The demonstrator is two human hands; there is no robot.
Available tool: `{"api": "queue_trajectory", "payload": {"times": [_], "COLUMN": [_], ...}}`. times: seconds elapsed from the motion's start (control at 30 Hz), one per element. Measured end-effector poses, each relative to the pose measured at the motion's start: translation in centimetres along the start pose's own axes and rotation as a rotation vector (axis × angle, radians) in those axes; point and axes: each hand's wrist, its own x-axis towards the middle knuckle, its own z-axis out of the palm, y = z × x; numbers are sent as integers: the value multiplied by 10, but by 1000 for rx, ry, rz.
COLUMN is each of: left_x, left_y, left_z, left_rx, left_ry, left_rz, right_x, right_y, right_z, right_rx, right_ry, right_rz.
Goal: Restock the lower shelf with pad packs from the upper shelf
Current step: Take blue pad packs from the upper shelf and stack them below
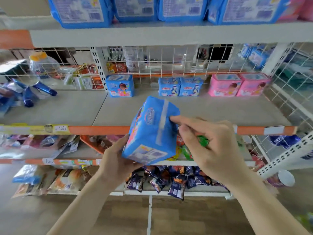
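Note:
A blue pad pack (pixel 150 131) is held tilted in front of the lower shelf (pixel 211 112). My left hand (pixel 118 158) grips its bottom corner from below. At its upper right edge my right hand (pixel 208 143) pinches the wrapper with thumb and forefinger. On the lower shelf stand one blue pack (pixel 120 86) at the back middle, two blue packs (pixel 180 86) to its right and two pink packs (pixel 238 85) further right. The upper shelf (pixel 152 36) carries several large blue packs (pixel 81 11) along its edge.
Blue bottles (pixel 30 94) lie on the lower shelf's left part. A white wire grid (pixel 169 61) backs the shelf and a wire side panel (pixel 291 92) closes its right end. Below are shelves of snack bags (pixel 169 180). An orange price strip (pixel 101 130) edges the lower shelf.

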Motion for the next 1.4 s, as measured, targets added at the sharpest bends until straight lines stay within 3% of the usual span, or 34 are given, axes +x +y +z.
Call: {"api": "queue_trajectory", "payload": {"times": [0.1,0.17,0.33,0.5,0.67,0.83,1.1,1.4], "left_x": [3,2,-10,-33,-37,-30,-23,-20], "left_y": [-10,-11,-28,-56,-64,-49,-8,47], "left_z": [23,43,88,111,101,88,47,-21], "left_rx": [46,115,598,770,709,714,675,688], "left_ry": [44,70,313,311,287,284,327,316], "left_rz": [39,119,542,837,971,973,708,617], "right_x": [-2,-1,-3,-27,-39,-30,5,27], "right_y": [20,32,68,93,101,92,65,31], "right_z": [-20,-34,-53,-55,-51,-39,3,88], "right_rx": [24,163,380,459,596,614,534,379], "right_ry": [4,-3,-18,115,121,127,128,125], "right_rz": [65,206,432,342,237,244,428,471]}}
